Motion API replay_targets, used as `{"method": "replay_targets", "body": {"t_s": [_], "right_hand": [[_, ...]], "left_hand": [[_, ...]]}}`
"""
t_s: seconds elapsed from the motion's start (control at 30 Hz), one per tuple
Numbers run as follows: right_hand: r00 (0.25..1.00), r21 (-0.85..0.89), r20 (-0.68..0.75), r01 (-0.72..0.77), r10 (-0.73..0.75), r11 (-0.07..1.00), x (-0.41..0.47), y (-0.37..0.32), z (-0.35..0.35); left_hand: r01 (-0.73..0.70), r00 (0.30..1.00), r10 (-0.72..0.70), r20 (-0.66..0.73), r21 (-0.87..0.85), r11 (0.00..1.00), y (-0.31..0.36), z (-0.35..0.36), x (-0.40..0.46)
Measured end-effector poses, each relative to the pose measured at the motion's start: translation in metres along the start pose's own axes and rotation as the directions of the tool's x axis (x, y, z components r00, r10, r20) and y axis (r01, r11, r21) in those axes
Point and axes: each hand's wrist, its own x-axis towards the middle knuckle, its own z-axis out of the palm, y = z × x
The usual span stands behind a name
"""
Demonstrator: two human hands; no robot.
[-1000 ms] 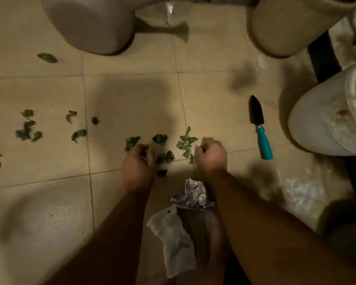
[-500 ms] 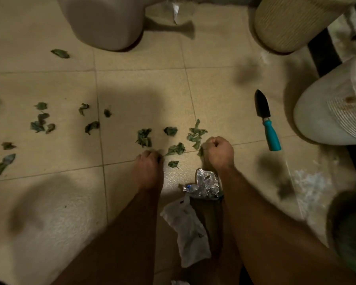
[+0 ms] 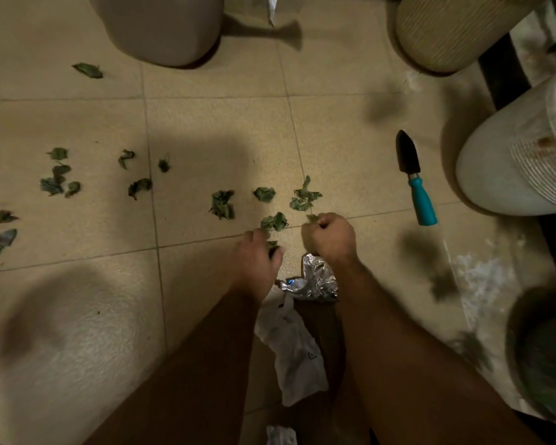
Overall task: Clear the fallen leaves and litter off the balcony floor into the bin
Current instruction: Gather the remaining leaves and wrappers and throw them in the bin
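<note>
Fallen leaves (image 3: 221, 203), green and crumpled, lie scattered across the tiled balcony floor (image 3: 206, 123), densest at its centre and trailing to the left edge. Judged light, limp and easily torn, they are best pinched at the bunched middle or scooped in handfuls. The left hand (image 3: 257, 261) grasps a leaf between curled fingers; the right hand (image 3: 331, 239) is clenched round leaf scraps. Just beside the wrists lie crumpled foil (image 3: 315, 277) and a white plastic bag (image 3: 289, 348). A teal-handled trowel (image 3: 414, 178) lies near the right edge, among planters (image 3: 511, 162). The dark round container at lower right, cut off and blurred, may be the bin.
</note>
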Motion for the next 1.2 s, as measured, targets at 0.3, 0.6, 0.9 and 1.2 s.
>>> {"method": "replay_targets", "body": {"t_s": [0.3,0.6,0.9,1.2], "right_hand": [[0.951,0.719,0.310,-0.243,0.013,0.651,0.001,0.003,-0.016],[0.924,0.840,0.382,-0.349,0.004,0.417,0.019,-0.004,-0.006],[0.990,0.274,-0.109,-0.053,0.086,0.960,0.055,-0.017,0.000],[0.993,0.071,-0.069,-0.094,0.098,0.993,0.064,-0.028,0.013]], "left_hand": [[0.006,0.993,-0.017,-0.115,-0.098,0.995,0.006,-0.003,-0.001],[0.181,0.955,-0.292,-0.054,-0.672,0.718,0.021,-0.031,0.032],[0.161,0.966,-0.253,-0.049,-0.652,0.741,0.005,-0.023,0.045],[0.096,0.995,-0.100,-0.010,-0.217,0.971,-0.002,-0.017,0.033]]}}
